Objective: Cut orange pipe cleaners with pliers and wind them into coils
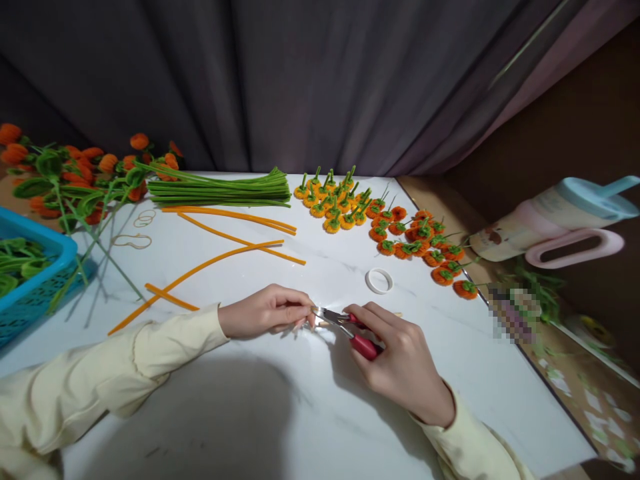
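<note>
My right hand [403, 353] is closed around red-handled pliers [367, 345], whose metal jaws point left and meet the fingertips of my left hand [273, 311]. The fingers of my left hand are pinched together at the jaws; whatever sits between them is too small to make out. Just beyond my right hand a white tape ring [379, 281] lies on the white table [240, 400]. Several orange pipe cleaners [200, 267] lie crossed beyond my left hand. A bundle of green pipe cleaners [220, 189] rests behind those.
Small yellow fuzzy pieces [332, 225] and orange ones [443, 275] stand at the back right. A tumbler [545, 217] is at the far right. On the left are a blue basket [37, 267], orange flowers [80, 170] with long stems and rubber bands [131, 241]. A dark curtain hangs behind.
</note>
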The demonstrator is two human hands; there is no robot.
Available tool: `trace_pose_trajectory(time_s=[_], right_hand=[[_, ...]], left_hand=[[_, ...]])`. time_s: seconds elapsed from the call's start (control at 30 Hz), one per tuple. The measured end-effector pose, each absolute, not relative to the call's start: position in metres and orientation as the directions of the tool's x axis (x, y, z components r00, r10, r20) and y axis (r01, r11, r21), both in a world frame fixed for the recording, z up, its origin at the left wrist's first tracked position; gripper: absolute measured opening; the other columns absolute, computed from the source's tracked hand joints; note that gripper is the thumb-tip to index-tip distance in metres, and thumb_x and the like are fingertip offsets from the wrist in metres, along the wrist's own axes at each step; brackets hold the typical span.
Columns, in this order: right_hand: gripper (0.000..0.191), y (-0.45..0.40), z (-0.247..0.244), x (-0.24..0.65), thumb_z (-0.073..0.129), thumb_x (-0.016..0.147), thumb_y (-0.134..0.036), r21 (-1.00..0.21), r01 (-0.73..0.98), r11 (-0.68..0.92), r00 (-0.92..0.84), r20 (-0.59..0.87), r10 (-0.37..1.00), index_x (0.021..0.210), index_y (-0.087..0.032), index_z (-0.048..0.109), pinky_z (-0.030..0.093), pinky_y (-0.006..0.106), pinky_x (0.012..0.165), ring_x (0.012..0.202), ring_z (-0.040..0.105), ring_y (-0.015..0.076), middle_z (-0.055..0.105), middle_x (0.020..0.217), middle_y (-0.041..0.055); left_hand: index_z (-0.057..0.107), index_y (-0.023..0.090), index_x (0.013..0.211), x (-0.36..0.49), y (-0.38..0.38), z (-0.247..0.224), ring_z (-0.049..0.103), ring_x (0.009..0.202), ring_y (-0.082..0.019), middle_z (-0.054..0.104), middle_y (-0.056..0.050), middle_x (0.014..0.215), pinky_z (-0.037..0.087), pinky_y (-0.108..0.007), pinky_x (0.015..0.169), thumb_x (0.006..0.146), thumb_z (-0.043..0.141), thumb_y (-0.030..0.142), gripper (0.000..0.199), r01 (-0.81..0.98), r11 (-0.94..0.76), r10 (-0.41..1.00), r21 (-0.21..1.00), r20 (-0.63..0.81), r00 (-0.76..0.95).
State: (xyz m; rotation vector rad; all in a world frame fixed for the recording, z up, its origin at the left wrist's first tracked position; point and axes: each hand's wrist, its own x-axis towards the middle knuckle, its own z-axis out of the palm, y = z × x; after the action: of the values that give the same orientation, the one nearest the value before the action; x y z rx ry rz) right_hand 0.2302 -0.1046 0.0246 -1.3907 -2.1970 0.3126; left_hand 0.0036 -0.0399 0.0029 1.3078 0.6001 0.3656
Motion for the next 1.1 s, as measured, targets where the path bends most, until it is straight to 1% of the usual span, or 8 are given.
trace_pose_trajectory(time_s=[0.37, 0.73, 1.1], right_hand=[[0.026, -0.1055, 0.0239, 0.2292, 0.042, 0.071, -0.015, -0.458, 0.78, 0.427, -0.327, 0.283, 0.902, 0.085, -0.017, 0.063, 0.031, 0.025, 0.053, 0.055, 0.05, 0.0127, 0.057, 0.068, 0.0006], [0.017, -0.1076, 0.0233, 0.2277, 0.041, 0.07, -0.014, -0.452, 0.779, 0.434, -0.328, 0.294, 0.897, 0.076, -0.017, 0.057, 0.027, 0.024, 0.051, 0.051, 0.04, 0.0108, 0.048, 0.062, -0.0019], [0.017, -0.1094, 0.023, 0.227, 0.041, 0.071, -0.014, -0.438, 0.786, 0.436, -0.326, 0.304, 0.895, 0.075, -0.017, 0.056, 0.025, 0.025, 0.05, 0.049, 0.04, 0.0115, 0.048, 0.06, -0.0007]], left_hand=[[0.062, 0.008, 0.087, 0.0043, -0.04, 0.0029, 0.031, 0.047, -0.003, 0.045, 0.003, 0.062, 0.023, -0.019, 0.046, 0.089, 0.052, 0.041, 0.034, 0.084, 0.227, 0.573, 0.97, -0.203, 0.794], [0.062, 0.008, 0.088, 0.004, -0.04, 0.0035, 0.032, 0.047, -0.003, 0.047, 0.003, 0.062, 0.024, -0.019, 0.046, 0.089, 0.051, 0.042, 0.036, 0.097, 0.21, 0.573, 0.973, -0.202, 0.794], [0.062, 0.008, 0.087, 0.0044, -0.0403, 0.0031, 0.031, 0.048, -0.004, 0.046, 0.002, 0.063, 0.023, -0.019, 0.046, 0.09, 0.051, 0.043, 0.037, 0.104, 0.21, 0.576, 0.972, -0.209, 0.79]])
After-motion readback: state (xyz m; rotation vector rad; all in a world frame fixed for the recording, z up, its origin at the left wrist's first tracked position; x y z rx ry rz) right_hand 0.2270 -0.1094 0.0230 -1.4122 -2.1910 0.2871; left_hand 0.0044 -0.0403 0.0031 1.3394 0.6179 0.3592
